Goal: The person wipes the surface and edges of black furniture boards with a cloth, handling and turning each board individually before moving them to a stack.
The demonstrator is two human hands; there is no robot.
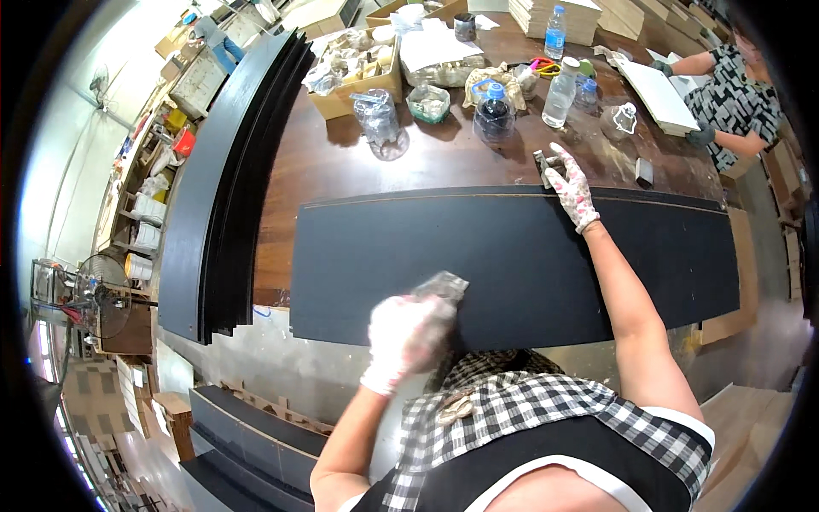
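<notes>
a long flat black-painted board [478, 256] is lying lengthwise across the near edge of the dark brown wooden worktable [358, 162], its near edge overhanging toward the person, which seems to be keeping the whole face within reach of both arms. the right hand [570, 189], in a white glove with a pink floral print, is reaching to the board's far edge; its fingers are partly spread and resting on that edge, touching a small dark grey block [543, 164] there, probably to steady the panel. whether it is actually gripping the block i cannot tell. the left hand [406, 334], in a pale glove and blurred, is curled closed around a small grey pad or crumpled cloth [442, 286] that is pressing on the board's near part, likely for rubbing the surface. a stack of similar long black boards [230, 188] is leaning along the table's left side. clear plastic bottles [560, 92] and a cardboard box of bagged parts [358, 68] are sitting beyond the board. another person's gloved hand [701, 135] is working at the far right corner.
</notes>
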